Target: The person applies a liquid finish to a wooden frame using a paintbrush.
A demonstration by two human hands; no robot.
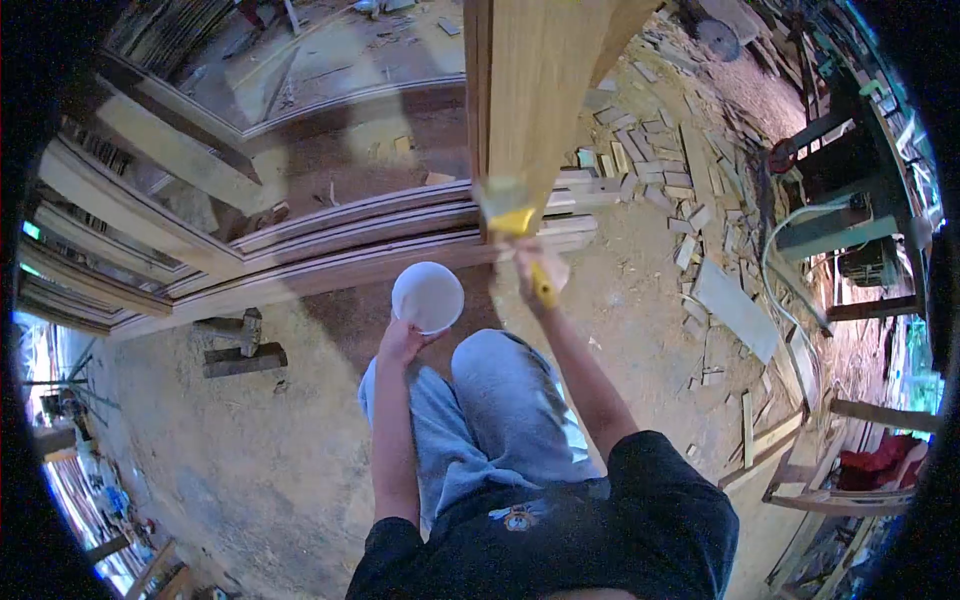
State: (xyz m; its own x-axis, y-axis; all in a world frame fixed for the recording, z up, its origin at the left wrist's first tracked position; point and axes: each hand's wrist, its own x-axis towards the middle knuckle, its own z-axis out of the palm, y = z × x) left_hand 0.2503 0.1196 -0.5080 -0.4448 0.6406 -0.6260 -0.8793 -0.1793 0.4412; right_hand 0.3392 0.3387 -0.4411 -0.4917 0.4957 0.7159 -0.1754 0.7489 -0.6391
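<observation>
My left hand (401, 343) is closed on a white round tub (428, 297), held above my knees; its inside looks pale and I cannot make out how full it is. In my right hand (541, 268) is a paintbrush (514, 220) with a yellow handle, slightly smeared by motion. Its bristles lie over the lower part of a wide wooden post (530, 110), which belongs to a large wooden frame. Long grooved rails (370, 225) of that frame run off to the left of the post.
On the floor at left lies a hammer-like tool (243, 345). Wood offcuts (655, 150) are scattered to the right, near a flat grey board (735, 308). A machine stand with a hose (775, 235) stands at far right. More wooden frames (150, 190) lean at left.
</observation>
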